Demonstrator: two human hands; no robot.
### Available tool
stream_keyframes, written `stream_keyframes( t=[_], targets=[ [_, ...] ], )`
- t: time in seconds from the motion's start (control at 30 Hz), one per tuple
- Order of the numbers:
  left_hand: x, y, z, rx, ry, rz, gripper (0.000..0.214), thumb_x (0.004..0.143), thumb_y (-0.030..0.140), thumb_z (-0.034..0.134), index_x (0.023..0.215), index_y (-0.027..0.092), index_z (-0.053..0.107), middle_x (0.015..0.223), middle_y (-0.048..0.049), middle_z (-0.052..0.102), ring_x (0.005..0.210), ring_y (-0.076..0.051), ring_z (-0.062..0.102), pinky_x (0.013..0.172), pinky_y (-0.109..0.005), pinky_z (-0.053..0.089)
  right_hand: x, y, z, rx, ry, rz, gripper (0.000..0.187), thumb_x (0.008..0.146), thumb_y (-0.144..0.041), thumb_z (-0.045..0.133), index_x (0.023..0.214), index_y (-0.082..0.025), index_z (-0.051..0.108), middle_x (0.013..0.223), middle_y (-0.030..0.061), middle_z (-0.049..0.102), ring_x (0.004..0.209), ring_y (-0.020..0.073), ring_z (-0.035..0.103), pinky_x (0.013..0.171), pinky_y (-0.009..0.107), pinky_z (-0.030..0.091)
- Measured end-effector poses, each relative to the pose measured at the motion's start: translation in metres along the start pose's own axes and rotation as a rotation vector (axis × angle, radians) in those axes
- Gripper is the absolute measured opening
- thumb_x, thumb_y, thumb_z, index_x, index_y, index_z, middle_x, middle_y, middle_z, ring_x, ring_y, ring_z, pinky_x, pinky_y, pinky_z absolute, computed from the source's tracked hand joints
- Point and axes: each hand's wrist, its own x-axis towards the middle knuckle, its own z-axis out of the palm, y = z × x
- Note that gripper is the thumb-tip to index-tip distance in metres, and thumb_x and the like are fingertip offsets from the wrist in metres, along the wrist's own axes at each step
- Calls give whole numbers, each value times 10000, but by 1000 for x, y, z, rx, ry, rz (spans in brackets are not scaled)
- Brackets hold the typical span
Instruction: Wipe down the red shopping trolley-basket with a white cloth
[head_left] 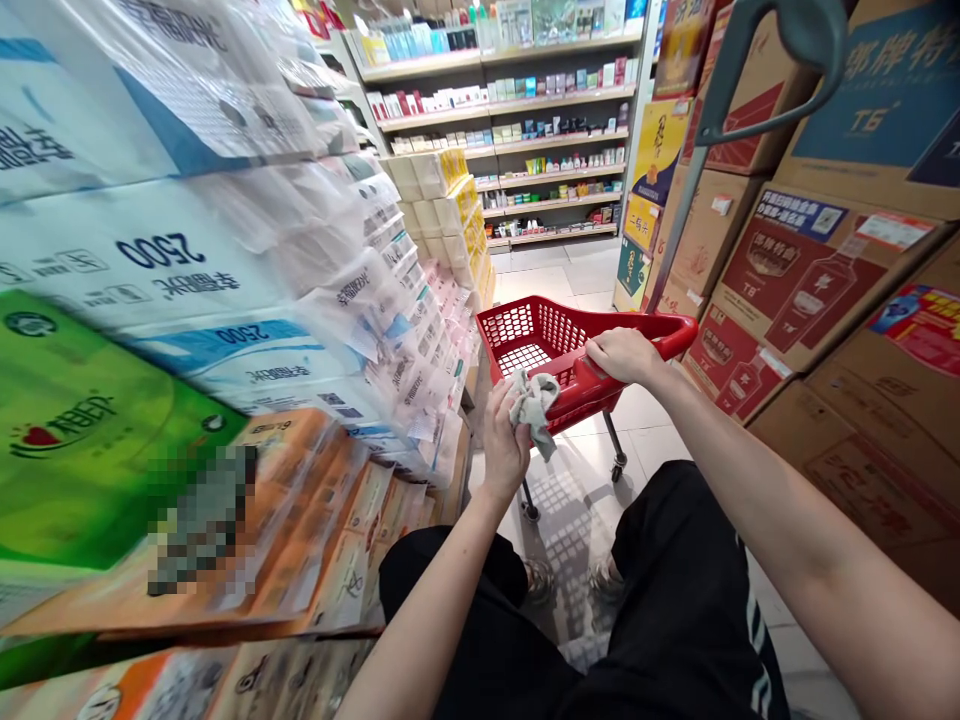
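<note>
A red plastic shopping basket on wheels (525, 335) stands in the aisle in front of me. My right hand (621, 354) is closed over its near rim. My left hand (504, 440) is closed on a grey crumpled cloth (534, 405), which presses against the basket's near outer wall. My knees in black trousers show below the hands.
Stacked packs of tissue paper (225, 280) wall the left side. Brown and red cardboard cartons (810, 270) are piled on the right, with a grey metal handle (750, 70) above them. Shelves of small goods (525, 120) close the far end. The tiled floor (555, 275) runs between.
</note>
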Motion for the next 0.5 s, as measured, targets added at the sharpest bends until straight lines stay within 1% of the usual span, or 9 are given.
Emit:
stream_keyframes(
  t=[0.07,0.13,0.27,0.37,0.43,0.5],
  targets=[
    [-4,2,0,-14,-53,32,403,949,377,349,1296,174,382,1375,-162,421,1326,-237,352,1078,-489,314,0,5,0,7,-5,-7,516,941,-356,229,830,-177,700,953,84,706,833,208,627,672,284,350],
    [0,-3,-3,-64,-107,23,398,955,381,317,1282,173,410,1334,-144,472,1289,-224,403,1076,-474,324,-2,8,0,5,-6,-39,512,941,-361,238,816,-175,698,929,82,707,830,205,624,673,281,342],
    [23,-28,-7,-175,-222,-97,437,972,381,203,1156,170,538,1182,-104,585,1145,-195,526,1038,-413,380,-7,13,-4,2,-12,-91,508,946,-361,249,818,-165,700,938,89,707,870,203,620,703,273,339],
    [39,-43,-5,-233,-311,-186,465,975,384,187,1088,178,589,1116,-85,625,1072,-190,566,1003,-389,411,-7,15,-4,15,-15,-89,493,942,-365,268,829,-165,705,949,86,706,888,201,614,710,266,336],
    [43,-45,-2,-236,-325,-223,470,976,381,186,1103,182,593,1124,-82,627,1073,-192,567,998,-391,414,-6,17,-4,29,-11,-74,481,936,-357,278,825,-168,705,944,78,706,879,195,611,694,262,330],
    [39,-39,0,-208,-304,-230,457,977,370,196,1148,182,576,1177,-87,605,1136,-198,536,1025,-406,390,-5,20,-3,45,0,-48,465,930,-341,286,814,-171,703,931,72,706,856,187,607,669,259,322]
  ],
)
